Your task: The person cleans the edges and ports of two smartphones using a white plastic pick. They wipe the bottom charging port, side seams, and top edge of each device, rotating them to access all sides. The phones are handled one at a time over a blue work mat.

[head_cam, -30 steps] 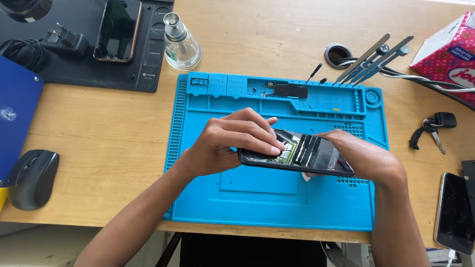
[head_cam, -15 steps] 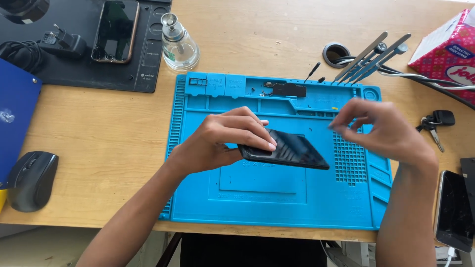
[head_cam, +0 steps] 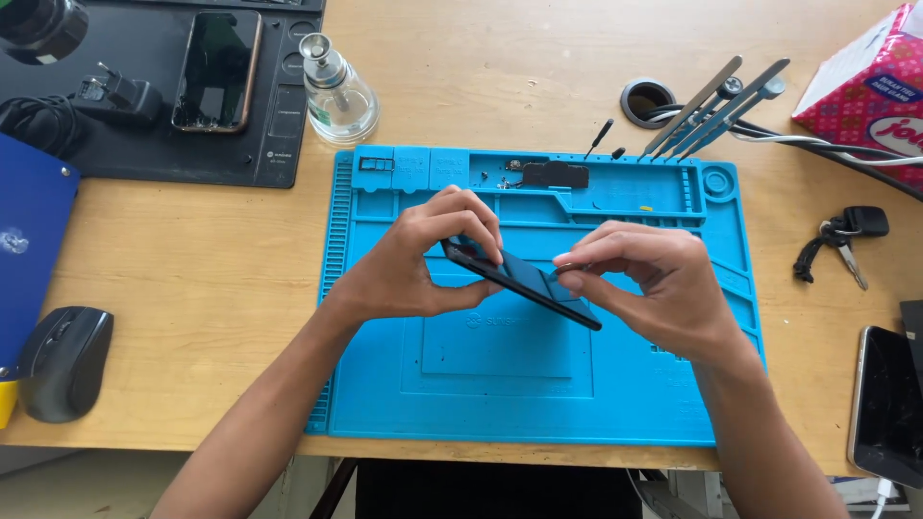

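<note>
Your left hand [head_cam: 409, 264] has its grip closed on the upper end of a dark phone [head_cam: 524, 284], holding it tilted just above the blue mat [head_cam: 500, 404] at the middle of the bench [head_cam: 192, 250]. Your right hand [head_cam: 654, 288] pinches narrowly at the phone's upper edge; you cannot tell what sits between the fingertips. A pink patterned tissue box [head_cam: 865, 86] sits at the far right corner, with grey tools [head_cam: 716, 106] and keys [head_cam: 846, 240] near it. A glass bottle [head_cam: 336, 91] and a second phone [head_cam: 216, 67] lie far left, a mouse [head_cam: 62, 360] near left.
</note>
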